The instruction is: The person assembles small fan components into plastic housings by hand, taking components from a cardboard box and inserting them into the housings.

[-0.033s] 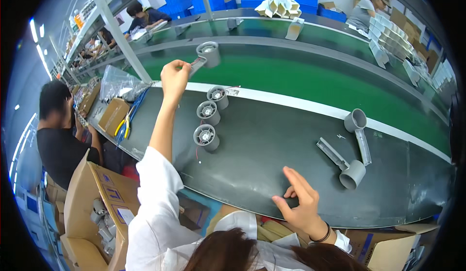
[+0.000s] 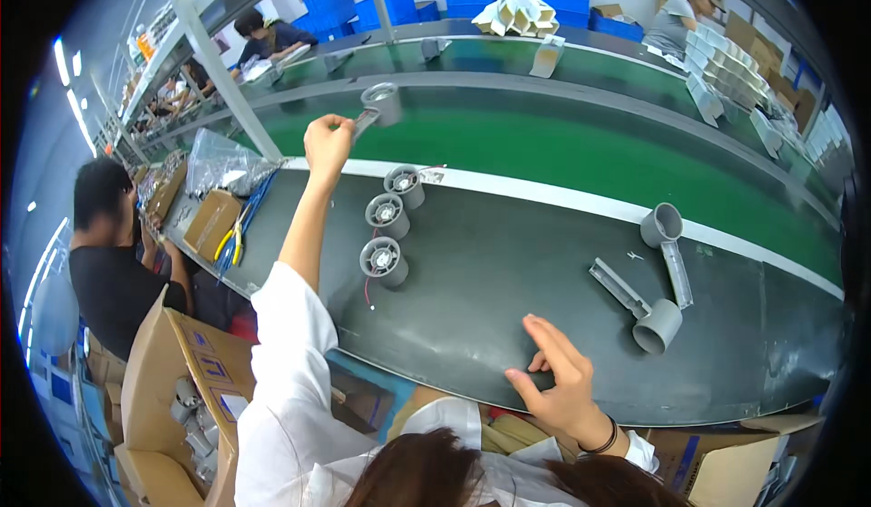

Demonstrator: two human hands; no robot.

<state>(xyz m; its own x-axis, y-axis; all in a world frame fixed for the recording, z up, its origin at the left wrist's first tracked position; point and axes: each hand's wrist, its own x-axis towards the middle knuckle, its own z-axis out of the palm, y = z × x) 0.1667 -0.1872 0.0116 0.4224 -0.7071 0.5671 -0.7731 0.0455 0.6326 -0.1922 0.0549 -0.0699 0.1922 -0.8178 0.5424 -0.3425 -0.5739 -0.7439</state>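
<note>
Stretched out over the edge of the green conveyor, my left hand (image 2: 328, 146) pinches the handle of a grey fan housing (image 2: 382, 105). Its round barrel points away from me and holds a fan. My right hand (image 2: 561, 373) hovers above the near edge of the dark worktable (image 2: 490, 289), fingers apart, nothing in it. Between the hands three round grey fan units (image 2: 384, 261) stand in a row, thin red wires showing. Toward the right lie two empty grey housings with handles, one farther back (image 2: 663, 226) and one nearer (image 2: 657, 326).
Yellow-handled pliers (image 2: 235, 243), blue cables, a small cardboard box (image 2: 212, 222) and a clear plastic bag (image 2: 227, 164) crowd the table's left end. A large carton (image 2: 145, 398) of grey parts stands at lower left. One person (image 2: 113, 262) works at left, others beyond the green conveyor (image 2: 508, 135).
The fan housing in my left hand has shifted slightly to the left above the conveyor. My right hand keeps about the same place and shape.
</note>
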